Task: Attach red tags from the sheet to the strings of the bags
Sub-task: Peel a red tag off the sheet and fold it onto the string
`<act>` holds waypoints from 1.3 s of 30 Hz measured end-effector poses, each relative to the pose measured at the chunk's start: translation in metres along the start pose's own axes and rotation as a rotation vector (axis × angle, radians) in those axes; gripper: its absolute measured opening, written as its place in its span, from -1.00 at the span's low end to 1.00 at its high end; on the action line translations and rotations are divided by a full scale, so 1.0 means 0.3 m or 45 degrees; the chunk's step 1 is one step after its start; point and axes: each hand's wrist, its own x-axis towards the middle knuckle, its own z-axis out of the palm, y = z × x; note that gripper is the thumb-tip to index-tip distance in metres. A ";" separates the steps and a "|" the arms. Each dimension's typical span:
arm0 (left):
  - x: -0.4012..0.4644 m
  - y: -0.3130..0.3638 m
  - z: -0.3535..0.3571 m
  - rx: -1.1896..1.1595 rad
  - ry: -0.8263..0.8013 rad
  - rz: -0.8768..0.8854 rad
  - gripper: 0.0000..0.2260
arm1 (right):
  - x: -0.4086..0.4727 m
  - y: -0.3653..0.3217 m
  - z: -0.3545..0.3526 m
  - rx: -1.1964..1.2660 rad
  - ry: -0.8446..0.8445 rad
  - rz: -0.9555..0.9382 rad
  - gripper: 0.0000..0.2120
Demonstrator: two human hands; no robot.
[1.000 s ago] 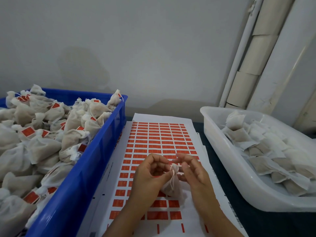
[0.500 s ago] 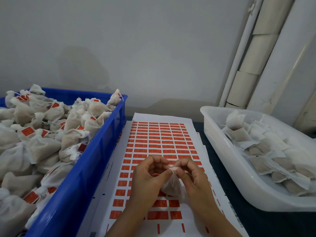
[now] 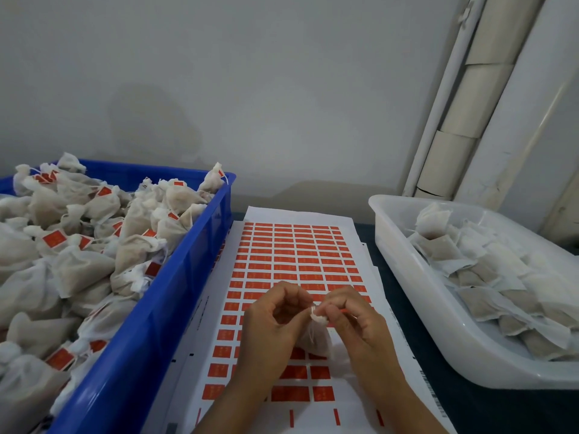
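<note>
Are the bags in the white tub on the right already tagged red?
No, the bags in the white tub show no red tags; the red-tagged ones lie in the blue crate on the left.

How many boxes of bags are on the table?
2. The blue crate sits left of the tag sheet, full of tagged bags; the white tub sits right, holding untagged ones.
</note>
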 end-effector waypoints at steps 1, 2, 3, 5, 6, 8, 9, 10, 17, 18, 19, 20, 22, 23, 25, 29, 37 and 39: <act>0.000 -0.001 0.000 0.005 -0.020 0.006 -0.82 | 0.002 0.000 -0.004 0.018 0.011 0.017 -0.82; 0.000 -0.002 0.000 0.014 -0.037 0.012 -0.81 | 0.003 0.000 -0.006 0.029 0.014 0.035 -0.82; 0.001 -0.003 -0.001 0.022 -0.050 0.018 -0.80 | 0.003 0.002 -0.009 0.035 0.014 0.056 -0.84; 0.003 -0.005 -0.002 0.024 -0.060 0.024 -0.79 | 0.004 0.009 -0.011 0.055 0.017 0.092 -0.89; 0.005 -0.005 -0.004 0.018 -0.063 0.019 -0.80 | 0.003 0.011 -0.013 0.071 0.023 0.102 -0.91; 0.009 -0.004 -0.008 0.004 -0.069 -0.006 -0.80 | 0.004 0.011 -0.018 0.081 0.023 0.091 -0.88; 0.012 -0.004 -0.009 -0.002 -0.067 -0.022 -0.80 | 0.005 0.010 -0.021 0.069 0.007 0.073 -0.84; 0.014 -0.004 -0.010 -0.005 -0.062 -0.039 -0.79 | 0.005 0.009 -0.025 0.049 -0.015 0.056 -0.81; 0.022 -0.010 -0.026 0.024 -0.137 -0.155 -0.77 | 0.009 0.004 -0.058 -0.074 -0.112 -0.032 -0.66; 0.025 -0.012 -0.029 0.034 -0.154 -0.163 -0.77 | 0.009 0.006 -0.061 -0.090 -0.122 -0.042 -0.65; 0.027 -0.014 -0.030 0.042 -0.166 -0.169 -0.77 | 0.009 0.010 -0.063 -0.112 -0.126 -0.052 -0.65; 0.029 -0.017 -0.032 0.051 -0.174 -0.174 -0.78 | 0.008 0.014 -0.062 -0.135 -0.129 -0.062 -0.65; 0.030 -0.023 -0.034 0.061 -0.180 -0.181 -0.78 | 0.004 0.023 -0.057 -0.163 -0.126 -0.062 -0.65; 0.029 -0.026 -0.035 0.057 -0.181 -0.183 -0.78 | 0.002 0.025 -0.053 -0.164 -0.119 -0.057 -0.65; 0.030 -0.031 -0.035 0.042 -0.186 -0.182 -0.79 | 0.001 0.026 -0.046 -0.151 -0.100 -0.050 -0.65; 0.034 -0.031 -0.032 -0.007 -0.164 -0.193 -0.79 | -0.001 0.021 -0.022 -0.087 -0.102 0.063 -0.73; 0.021 -0.017 -0.027 -0.035 -0.230 -0.082 -0.77 | -0.013 0.026 0.008 -0.055 -0.038 0.169 -0.87; 0.020 -0.017 -0.024 -0.025 -0.265 -0.086 -0.79 | -0.013 0.026 0.007 -0.078 -0.008 0.157 -0.87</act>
